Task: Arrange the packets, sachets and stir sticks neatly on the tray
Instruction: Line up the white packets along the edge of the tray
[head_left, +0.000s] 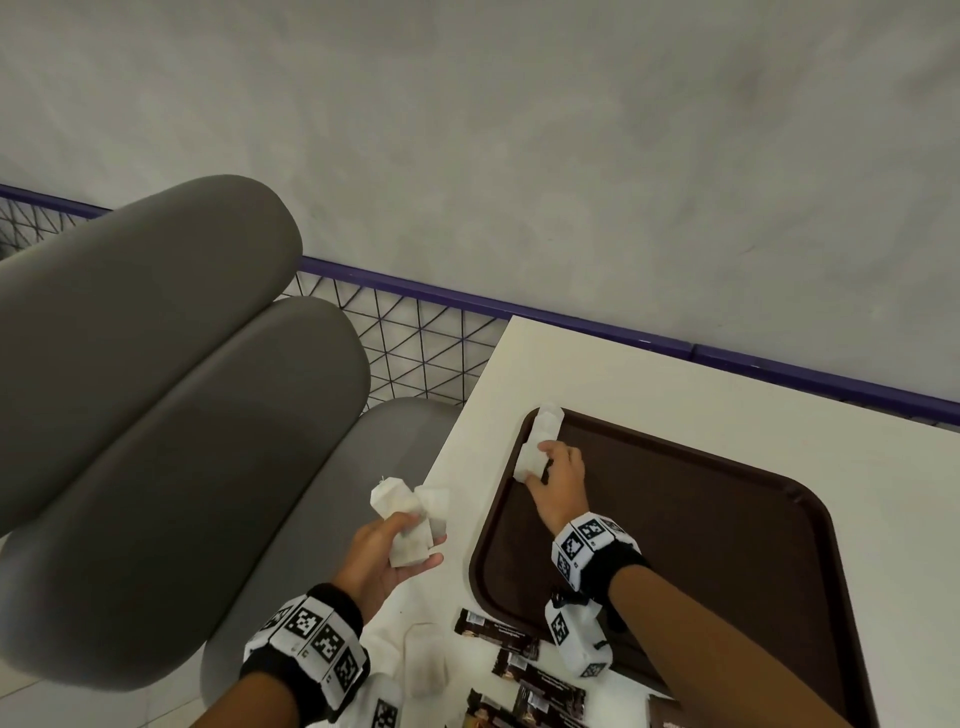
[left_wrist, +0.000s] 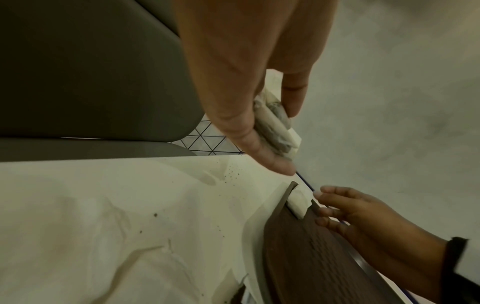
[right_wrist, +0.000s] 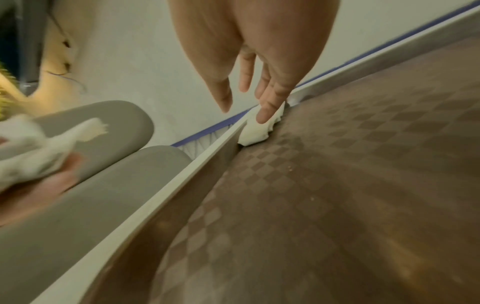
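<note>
A dark brown tray (head_left: 727, 545) lies on the white table (head_left: 675, 374). White sachets (head_left: 540, 436) lie in a line along its far left rim. My right hand (head_left: 558, 467) rests there, its straight fingers (right_wrist: 267, 115) touching the nearest sachet (right_wrist: 254, 133). My left hand (head_left: 384, 551) hovers over the table's left edge and grips a bunch of white sachets (head_left: 410, 504) between thumb and fingers (left_wrist: 270, 160). Several dark brown packets (head_left: 498, 631) lie on the table near the tray's front left corner.
A few more pale sachets (head_left: 426, 660) lie on the table by my left wrist. A grey cushioned seat (head_left: 182, 389) stands to the left of the table. A wire mesh fence with a purple rail (head_left: 415, 338) runs behind it.
</note>
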